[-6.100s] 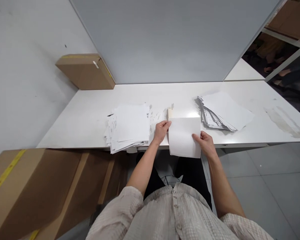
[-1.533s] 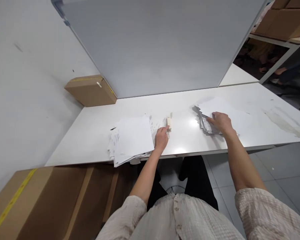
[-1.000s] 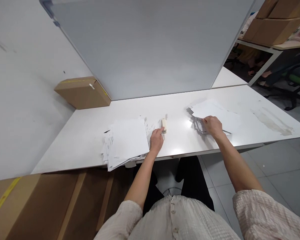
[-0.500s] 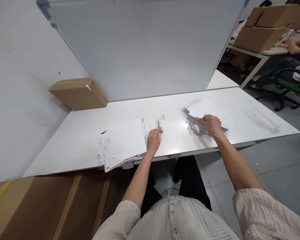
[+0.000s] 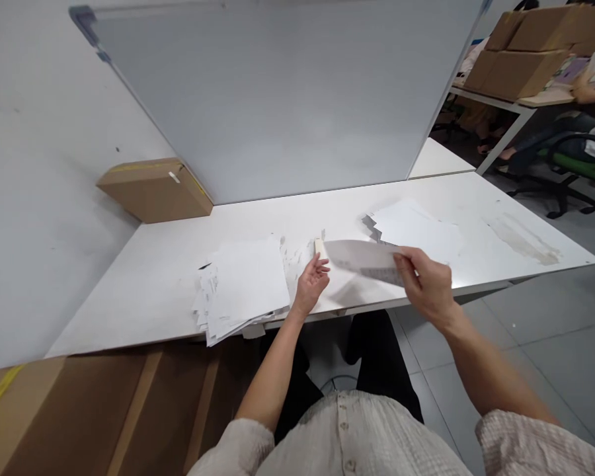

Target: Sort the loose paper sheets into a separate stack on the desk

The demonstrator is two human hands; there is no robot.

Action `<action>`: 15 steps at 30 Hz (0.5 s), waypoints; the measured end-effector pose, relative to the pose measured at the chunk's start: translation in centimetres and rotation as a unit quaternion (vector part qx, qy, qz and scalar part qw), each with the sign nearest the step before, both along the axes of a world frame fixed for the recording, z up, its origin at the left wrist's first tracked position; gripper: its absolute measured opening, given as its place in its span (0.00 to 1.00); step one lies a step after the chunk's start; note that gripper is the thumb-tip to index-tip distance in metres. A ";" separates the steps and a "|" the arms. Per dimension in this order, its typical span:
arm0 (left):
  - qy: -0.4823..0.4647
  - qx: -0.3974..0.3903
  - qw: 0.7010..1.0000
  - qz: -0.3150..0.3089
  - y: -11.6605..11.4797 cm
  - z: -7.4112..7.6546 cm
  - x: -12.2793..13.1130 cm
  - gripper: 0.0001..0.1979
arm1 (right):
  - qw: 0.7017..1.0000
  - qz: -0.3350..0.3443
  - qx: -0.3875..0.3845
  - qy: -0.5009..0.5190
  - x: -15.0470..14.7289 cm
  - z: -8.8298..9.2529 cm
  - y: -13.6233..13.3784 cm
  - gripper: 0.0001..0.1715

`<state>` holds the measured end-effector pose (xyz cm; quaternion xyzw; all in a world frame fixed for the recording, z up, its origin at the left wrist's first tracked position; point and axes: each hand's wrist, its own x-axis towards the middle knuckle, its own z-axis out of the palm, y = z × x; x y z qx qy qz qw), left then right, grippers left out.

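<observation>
My right hand [image 5: 424, 284] pinches a sheet of paper [image 5: 361, 259] and holds it above the white table [image 5: 168, 264], just left of the right-hand paper pile [image 5: 416, 225]. My left hand [image 5: 311, 285] hovers palm-up near the table's front edge, fingers spread, close to the sheet's left end. A small cream stapler [image 5: 320, 248] lies just beyond its fingertips, partly covered by the sheet. A second stack of sheets [image 5: 242, 285] lies to the left of that hand.
A grey partition board [image 5: 277, 99] stands along the table's back. A cardboard box [image 5: 153, 190] leans in the back left corner. Large cartons [image 5: 79, 410] stand on the floor at my left. Another person sits at a far desk [image 5: 530, 99] stacked with boxes.
My right hand has lifted one sheet off the right pile and carried it left toward the middle. My left hand has turned palm-up and opened beside the stapler.
</observation>
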<state>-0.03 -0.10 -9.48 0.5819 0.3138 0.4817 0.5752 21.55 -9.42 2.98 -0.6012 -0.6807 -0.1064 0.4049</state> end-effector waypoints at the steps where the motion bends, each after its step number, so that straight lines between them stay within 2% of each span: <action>1: -0.056 -0.061 0.995 -0.056 -0.8 0.4 0.0 0.36 | 0.999 0.023 0.005 0.030 -1.0 -0.5 -0.3 0.11; 2: -0.095 -0.117 0.984 -0.094 -1.6 0.7 -0.1 0.38 | 0.998 0.038 -0.001 0.056 -1.9 -1.2 -0.4 0.10; 4: -0.119 -0.203 0.965 -0.115 -2.7 1.0 -0.2 0.34 | 0.993 0.056 -0.049 0.095 -2.7 -3.0 0.2 0.11; 7: -0.087 -0.258 0.961 -0.053 -3.0 0.9 -0.3 0.24 | 0.975 0.055 -0.175 0.124 -1.5 -5.2 2.3 0.18; 8: -0.078 -0.263 0.961 -0.023 -2.8 0.8 -0.3 0.23 | 0.973 0.027 -0.199 0.117 -0.5 -5.6 3.3 0.20; 10: -0.076 -0.270 0.960 0.022 -2.1 0.5 -0.3 0.23 | 0.974 -0.074 -0.205 0.064 1.9 -6.1 5.3 0.19; 12: -0.080 -0.287 0.954 0.038 -1.4 0.3 -0.3 0.24 | 0.962 -0.170 -0.210 -0.021 4.4 -6.4 7.2 0.21; 14: -0.091 -0.305 0.947 0.031 -0.8 0.1 -0.4 0.25 | 0.939 -0.204 -0.263 -0.082 6.2 -6.8 8.5 0.25; 15: -0.099 -0.312 0.944 0.026 -0.7 0.0 -0.4 0.25 | 0.928 -0.202 -0.295 -0.098 6.8 -7.1 9.0 0.22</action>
